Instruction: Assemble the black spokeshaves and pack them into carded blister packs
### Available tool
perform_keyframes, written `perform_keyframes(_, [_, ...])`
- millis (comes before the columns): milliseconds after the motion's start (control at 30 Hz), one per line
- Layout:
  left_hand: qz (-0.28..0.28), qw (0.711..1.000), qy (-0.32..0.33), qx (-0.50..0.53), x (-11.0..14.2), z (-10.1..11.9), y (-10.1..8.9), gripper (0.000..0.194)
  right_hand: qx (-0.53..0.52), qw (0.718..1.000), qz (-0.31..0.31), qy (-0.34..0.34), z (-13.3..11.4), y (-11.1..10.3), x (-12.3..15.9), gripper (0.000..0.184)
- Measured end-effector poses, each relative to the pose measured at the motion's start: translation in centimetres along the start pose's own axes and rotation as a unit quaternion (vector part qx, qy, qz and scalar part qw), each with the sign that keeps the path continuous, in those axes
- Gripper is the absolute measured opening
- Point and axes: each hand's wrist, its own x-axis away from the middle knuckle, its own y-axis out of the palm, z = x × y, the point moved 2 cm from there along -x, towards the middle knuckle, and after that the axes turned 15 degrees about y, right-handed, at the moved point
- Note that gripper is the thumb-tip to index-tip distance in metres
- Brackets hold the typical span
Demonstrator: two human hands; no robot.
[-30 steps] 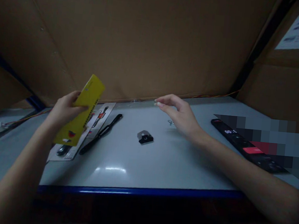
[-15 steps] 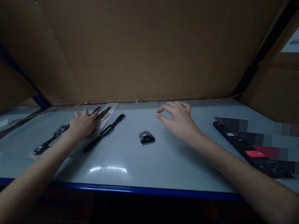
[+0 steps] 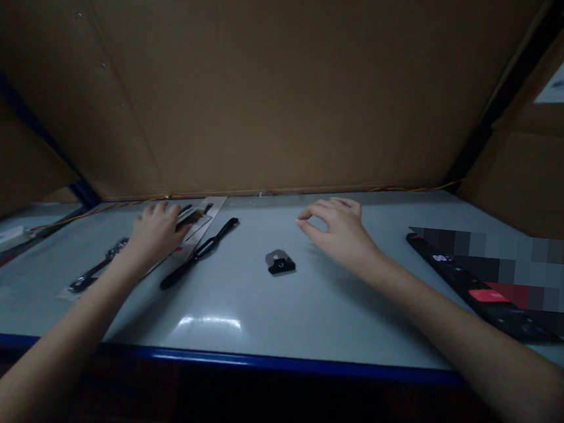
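Left hand [image 3: 156,232] resting on a printed blister card [image 3: 201,216], fingers spread apart, gripping nothing, a long black tool [image 3: 199,254] just beside it — right hand [image 3: 337,231] near a small black bracket [image 3: 280,263], fingers loosely curled, empty, both on the pale surface [image 3: 311,326]

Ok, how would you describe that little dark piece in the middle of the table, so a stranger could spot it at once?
Start with the pale grey table with its blue front edge. Near its middle, between the long black strip and the person's right hand, lies a small black-and-grey piece. Unlike the long, thin strip, it is short and squat, and it lies alone.
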Motion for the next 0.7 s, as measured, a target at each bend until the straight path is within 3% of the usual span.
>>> perform_keyframes(67, [0.012,0.998,0.064,-0.006,-0.4,1.1,-0.5,0.048,0.002,1.000,-0.012,0.004,0.0,0.0,0.0,0.014])
perform_keyframes(167, [-0.057,0.989,0.128,0.046,-1.2,2.2,-0.2,0.041,-0.001,0.997,-0.080,0.019,0.2,0.4,0.1,0.015])
perform_keyframes(300, [-0.173,0.970,0.094,0.140,-2.3,2.1,1.0,0.045,-0.018,0.981,-0.190,0.029,0.3,1.6,0.8,0.029])
perform_keyframes(400, [-0.212,0.960,0.073,0.170,-2.9,1.8,1.6,0.049,-0.013,0.974,-0.224,0.012,0.0,2.3,1.3,0.036])
perform_keyframes(600, [-0.177,0.953,0.102,0.225,-3.5,2.0,2.2,0.047,0.017,0.969,-0.243,-0.036,-0.3,3.3,2.0,0.038])
perform_keyframes(700, [-0.155,0.937,0.058,0.308,-3.2,2.4,1.9,0.041,0.012,0.969,-0.244,-0.043,-0.1,3.7,2.0,0.037])
